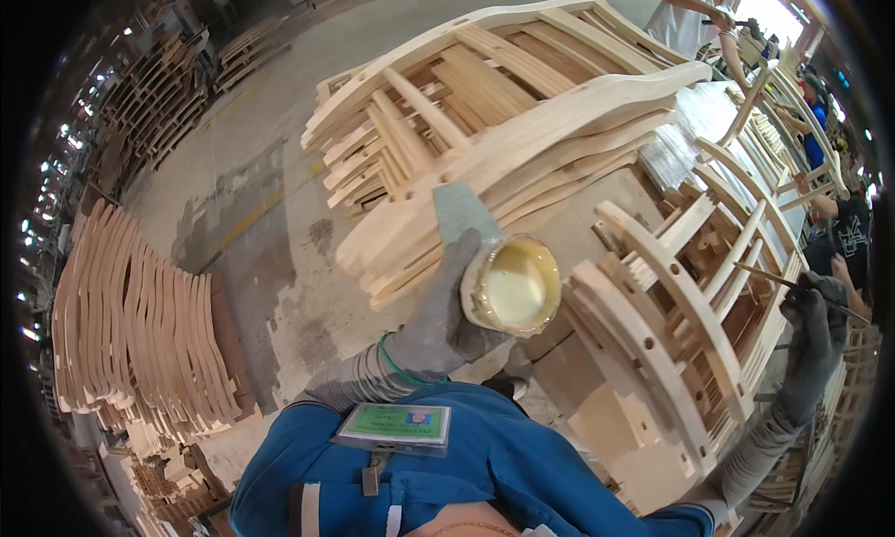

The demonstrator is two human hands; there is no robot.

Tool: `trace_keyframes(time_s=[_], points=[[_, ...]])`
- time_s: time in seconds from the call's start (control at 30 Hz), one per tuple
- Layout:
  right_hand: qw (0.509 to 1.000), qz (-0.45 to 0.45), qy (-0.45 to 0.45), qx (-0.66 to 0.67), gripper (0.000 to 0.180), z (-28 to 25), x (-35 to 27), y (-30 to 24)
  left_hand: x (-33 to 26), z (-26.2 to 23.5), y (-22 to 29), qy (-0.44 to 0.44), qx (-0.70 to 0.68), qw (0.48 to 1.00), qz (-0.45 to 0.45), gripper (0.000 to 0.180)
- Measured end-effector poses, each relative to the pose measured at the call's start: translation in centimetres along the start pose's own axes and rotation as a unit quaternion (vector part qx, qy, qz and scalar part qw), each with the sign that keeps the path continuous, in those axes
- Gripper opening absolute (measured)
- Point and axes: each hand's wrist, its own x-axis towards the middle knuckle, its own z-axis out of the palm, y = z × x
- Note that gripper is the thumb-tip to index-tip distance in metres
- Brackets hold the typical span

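My left hand (436,318), in a grey glove, is closed round a cup (475,293) of pale cream liquid, in front of my chest. A flat grey piece (459,209) sticks out beyond its fingers; whether the hand grips it too, I cannot tell. At the far right my right hand (813,337), also gloved, is closed on a thin wooden stick (769,274). The stick's tip points left, over slatted wooden frames (676,281) with round holes in their curved rails. Beyond the cup lies a large stack of pale wooden frames (569,117).
Curved wooden pieces (140,313) stand in a dense row on the left. Darker frames (154,99) are piled at the back left. A person (685,20) works at the far right, with other people nearby. Grey concrete floor (270,201) lies between the stacks.
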Motion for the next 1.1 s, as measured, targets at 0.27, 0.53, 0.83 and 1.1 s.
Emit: trace_keyframes(time_s=[0.27,0.53,0.83,1.1], points=[[0.996,-0.032,-0.023,0.085,0.014,21.5,-4.0,1.1,-8.4,-9.4,12.7,-0.031,-0.042,0.991,0.127,0.056],[0.966,-0.061,-0.224,0.114,0.017,38.1,-8.5,-4.5,-10.5,-14.5,17.6,-0.082,0.602,0.657,0.447,0.09],[0.945,0.08,-0.233,0.215,0.014,41.4,-7.9,-2.0,-10.1,-15.1,18.3,-0.099,0.542,0.727,0.411,0.091],[0.813,0.288,-0.134,0.488,0.019,40.6,-8.3,4.4,-7.1,-15.7,17.5,-0.065,0.495,0.8,0.334,0.07]])
